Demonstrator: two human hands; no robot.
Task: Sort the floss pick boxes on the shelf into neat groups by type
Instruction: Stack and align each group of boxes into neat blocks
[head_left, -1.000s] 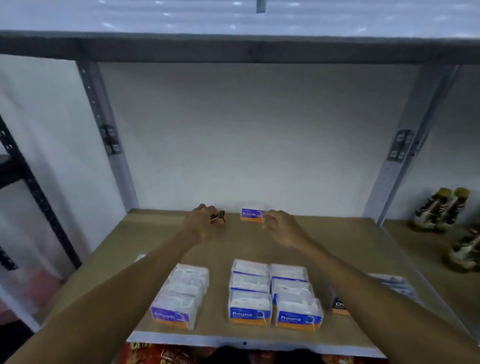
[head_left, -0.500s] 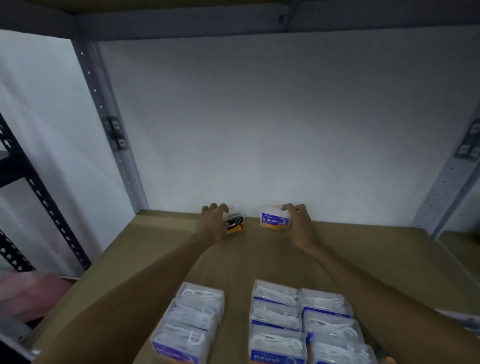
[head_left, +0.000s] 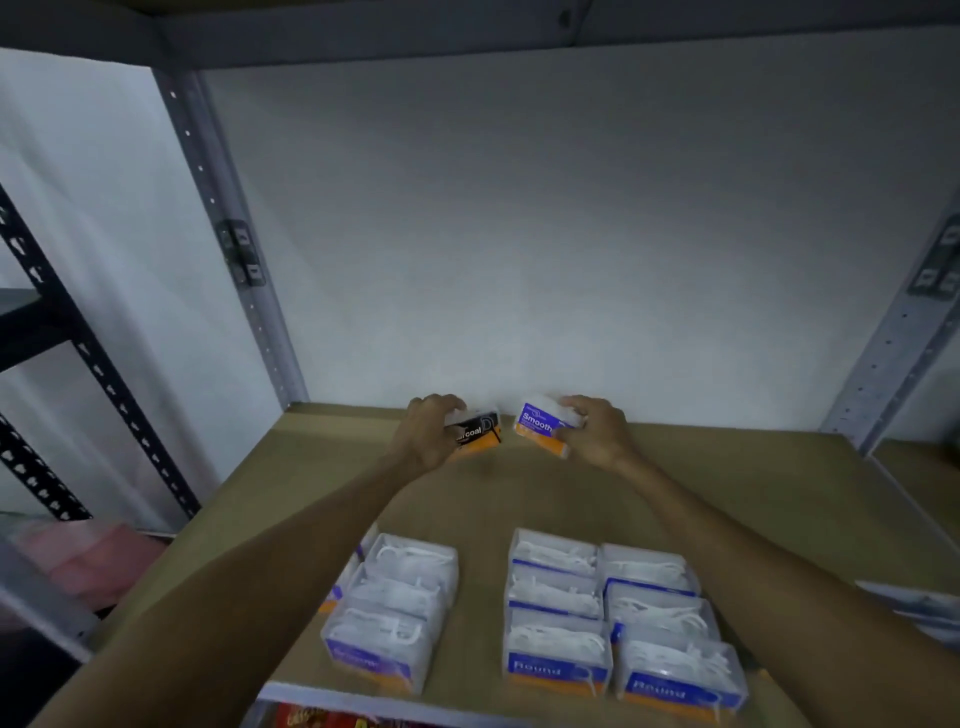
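Head view shows the left hand (head_left: 428, 434) curled around a black-and-orange charcoal floss pick box (head_left: 479, 432) and the right hand (head_left: 597, 431) gripping a purple-and-orange "Smooth" floss pick box (head_left: 540, 427), both at the back of the brown wooden shelf (head_left: 727, 499) near the white wall (head_left: 519, 234). Clear boxes of white floss picks with blue "Round" labels (head_left: 613, 618) sit grouped in rows at the front edge, beside a separate column of similar clear boxes (head_left: 397, 608).

At the back of the tan shelf board (head_left: 727, 493), the charcoal box (head_left: 480, 434) has a black label with white lettering over orange. The Smooth box (head_left: 540, 426) has a purple-blue label, also lettered white over orange. At the board's front, the clear Round boxes (head_left: 558, 649) show white picks above blue-and-orange labels.
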